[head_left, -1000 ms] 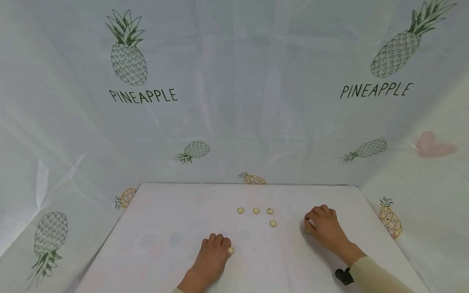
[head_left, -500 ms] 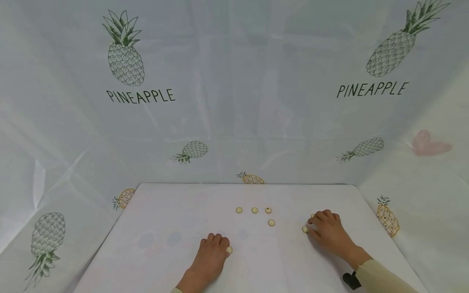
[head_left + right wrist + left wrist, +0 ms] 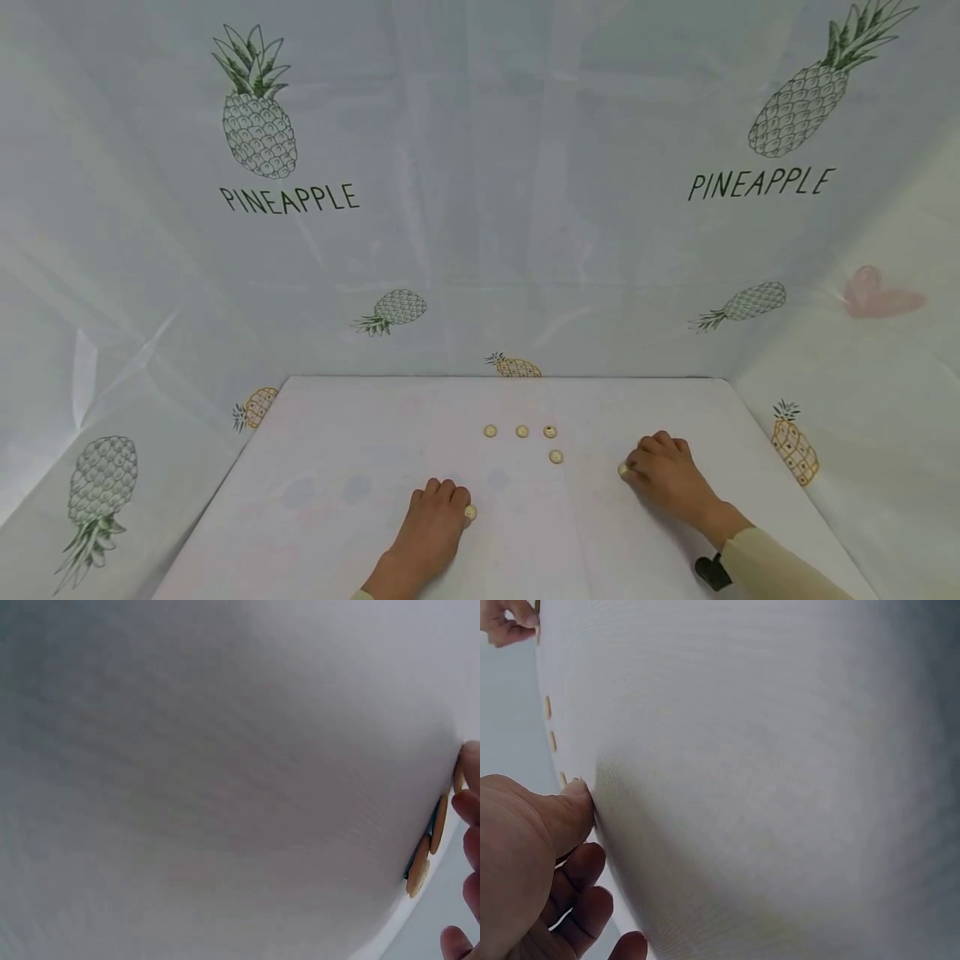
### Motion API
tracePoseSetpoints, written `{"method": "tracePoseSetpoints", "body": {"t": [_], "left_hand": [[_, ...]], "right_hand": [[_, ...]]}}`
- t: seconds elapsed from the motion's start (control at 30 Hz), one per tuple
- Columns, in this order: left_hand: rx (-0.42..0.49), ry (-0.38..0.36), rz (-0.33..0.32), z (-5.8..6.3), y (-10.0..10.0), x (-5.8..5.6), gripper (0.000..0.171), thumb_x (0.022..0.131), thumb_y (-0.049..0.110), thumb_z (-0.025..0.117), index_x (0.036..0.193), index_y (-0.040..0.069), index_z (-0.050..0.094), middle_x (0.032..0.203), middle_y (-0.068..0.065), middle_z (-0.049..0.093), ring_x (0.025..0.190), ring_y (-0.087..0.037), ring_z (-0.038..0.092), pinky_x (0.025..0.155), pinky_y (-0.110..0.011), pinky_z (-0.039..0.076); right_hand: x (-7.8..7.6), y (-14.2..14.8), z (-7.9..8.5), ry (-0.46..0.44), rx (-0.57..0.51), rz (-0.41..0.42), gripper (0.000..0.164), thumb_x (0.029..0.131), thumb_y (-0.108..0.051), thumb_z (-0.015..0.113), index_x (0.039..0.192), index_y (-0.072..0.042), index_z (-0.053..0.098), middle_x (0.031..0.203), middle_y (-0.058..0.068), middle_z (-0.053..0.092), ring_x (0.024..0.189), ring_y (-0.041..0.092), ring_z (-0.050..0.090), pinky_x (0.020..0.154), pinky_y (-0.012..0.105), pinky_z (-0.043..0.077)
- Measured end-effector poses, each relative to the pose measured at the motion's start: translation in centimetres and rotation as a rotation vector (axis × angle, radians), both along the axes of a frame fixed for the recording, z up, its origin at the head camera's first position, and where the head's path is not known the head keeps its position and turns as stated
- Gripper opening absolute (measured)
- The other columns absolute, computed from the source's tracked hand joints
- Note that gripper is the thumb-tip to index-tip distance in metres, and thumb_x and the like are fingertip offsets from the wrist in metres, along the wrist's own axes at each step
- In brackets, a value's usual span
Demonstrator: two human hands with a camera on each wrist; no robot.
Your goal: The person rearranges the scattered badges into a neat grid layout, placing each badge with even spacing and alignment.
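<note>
My left hand (image 3: 431,529) rests low on the white table, its thumb and finger pinching a small round pale-wood disc (image 3: 470,512). In the left wrist view the thumb (image 3: 574,806) reaches down to the tabletop. Further right, my right hand (image 3: 670,477) has curled fingers and pinches a similar disc (image 3: 623,470) at the table surface. The right wrist view shows that disc's edge (image 3: 459,774) against the thumb, with several more discs (image 3: 439,823) lying close together beneath the fingers. In the head view the right hand mostly hides these.
Toward the back of the white table (image 3: 337,467) lie three discs in a row, among them a middle disc (image 3: 522,431). A single disc (image 3: 556,457) sits just in front of the row's right end. A pineapple-print cloth (image 3: 480,208) walls the table behind and at both sides.
My right hand shifted right, exposing a disc at its thumb, then came back left onto that disc. My left hand stays in place with its disc.
</note>
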State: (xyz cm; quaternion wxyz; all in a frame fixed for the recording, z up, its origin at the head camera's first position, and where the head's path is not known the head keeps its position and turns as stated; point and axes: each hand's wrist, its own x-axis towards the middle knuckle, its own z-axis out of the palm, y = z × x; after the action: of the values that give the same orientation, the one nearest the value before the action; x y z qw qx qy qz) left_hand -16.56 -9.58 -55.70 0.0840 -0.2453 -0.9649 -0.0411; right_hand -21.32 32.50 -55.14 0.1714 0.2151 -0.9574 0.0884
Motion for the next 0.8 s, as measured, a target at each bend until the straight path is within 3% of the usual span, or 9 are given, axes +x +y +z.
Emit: {"method": "tracePoseSetpoints", "body": {"t": [0.3, 0.8], "left_hand": [[-0.006, 0.009, 0.004, 0.12, 0.23, 0.10, 0.026, 0.091, 0.031, 0.081, 0.101, 0.015, 0.063, 0.091, 0.002, 0.058, 0.083, -0.016, 0.043, 0.070, -0.035, 0.039], [0.006, -0.001, 0.010, 0.31, 0.24, 0.21, 0.025, 0.092, 0.030, 0.081, 0.101, 0.016, 0.063, 0.091, 0.002, 0.057, 0.083, -0.014, 0.042, 0.070, -0.033, 0.038]], "right_hand": [[0.18, -0.24, 0.38, -0.065, -0.044, -0.036, 0.012, 0.093, -0.025, 0.082, 0.101, -0.017, 0.077, 0.102, -0.005, 0.064, 0.106, 0.024, 0.054, 0.091, 0.054, 0.038], [0.08, -0.39, 0.15, -0.048, -0.009, -0.033, 0.007, 0.091, -0.023, 0.084, 0.096, -0.022, 0.079, 0.098, -0.008, 0.065, 0.104, 0.022, 0.054, 0.090, 0.054, 0.039]]}}
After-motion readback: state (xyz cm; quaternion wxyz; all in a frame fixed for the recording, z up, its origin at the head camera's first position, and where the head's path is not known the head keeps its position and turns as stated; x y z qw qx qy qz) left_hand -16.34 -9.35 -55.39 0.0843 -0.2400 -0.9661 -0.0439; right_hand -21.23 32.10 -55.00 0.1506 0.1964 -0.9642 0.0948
